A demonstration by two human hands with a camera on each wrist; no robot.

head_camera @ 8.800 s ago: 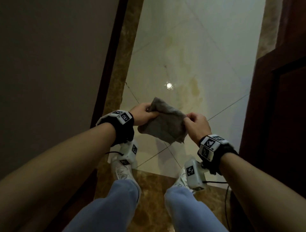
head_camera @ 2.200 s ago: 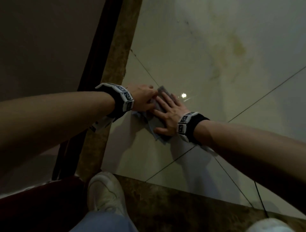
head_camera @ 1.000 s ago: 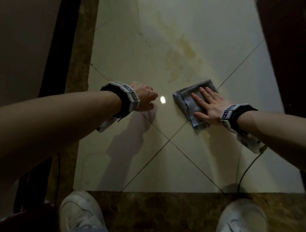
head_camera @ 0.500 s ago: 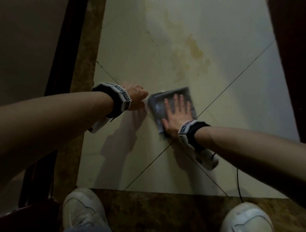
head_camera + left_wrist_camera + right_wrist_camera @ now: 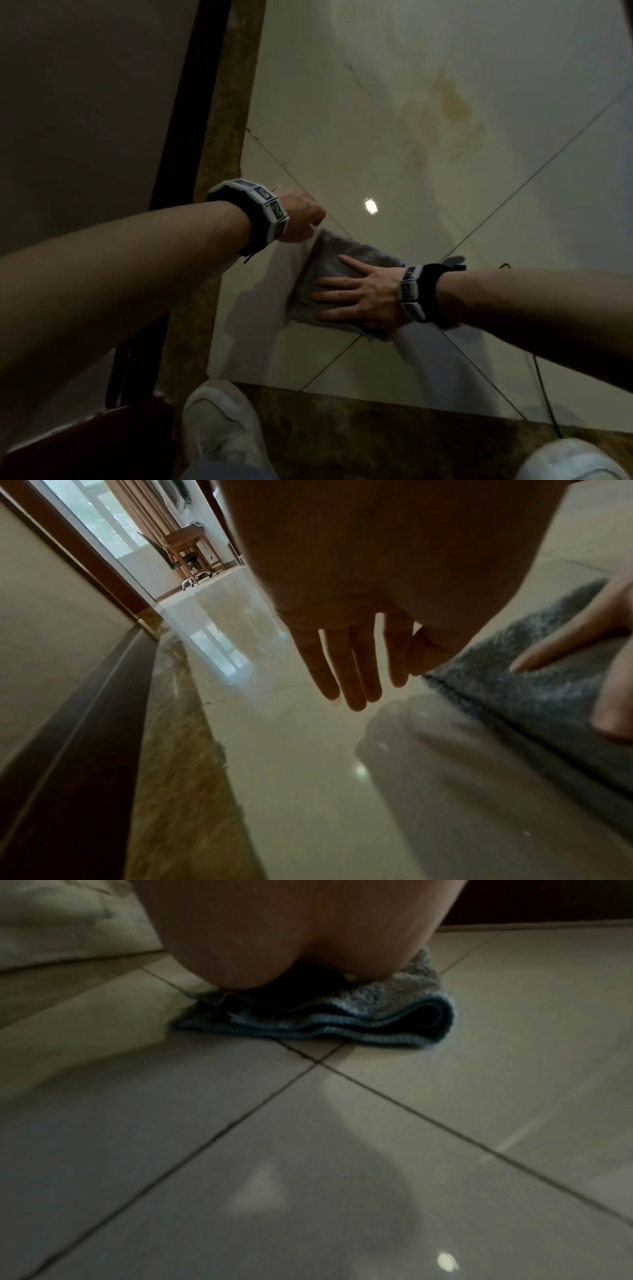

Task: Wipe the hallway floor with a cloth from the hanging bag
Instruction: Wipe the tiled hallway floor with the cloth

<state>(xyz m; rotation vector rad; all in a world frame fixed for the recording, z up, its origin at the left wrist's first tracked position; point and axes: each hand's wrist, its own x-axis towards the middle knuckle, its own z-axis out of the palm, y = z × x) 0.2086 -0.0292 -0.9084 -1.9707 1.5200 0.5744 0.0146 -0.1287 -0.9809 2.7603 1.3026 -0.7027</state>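
A folded grey cloth [image 5: 334,262] lies on the cream tiled floor [image 5: 376,102]. My right hand [image 5: 356,294] presses flat on it, fingers straight and pointing left. In the right wrist view the heel of the right hand [image 5: 291,934] sits on the cloth [image 5: 380,1012], beside a crossing of tile joints. My left hand [image 5: 301,219] hovers just above the floor at the cloth's upper left edge. In the left wrist view the left hand's fingers [image 5: 352,669] hang straight and hold nothing, with the cloth [image 5: 531,696] to their right.
A yellow-brown stain [image 5: 452,102] marks the tiles farther ahead. A brown marble border [image 5: 222,137] and dark skirting [image 5: 178,137] run along the left wall. My white shoes [image 5: 219,428] stand on the near border. A thin cable [image 5: 544,394] trails from the right wrist.
My right hand has slid the cloth from the right back leftward, close under my left hand, and turned so its fingers point left. The left hand has stayed about where it was.
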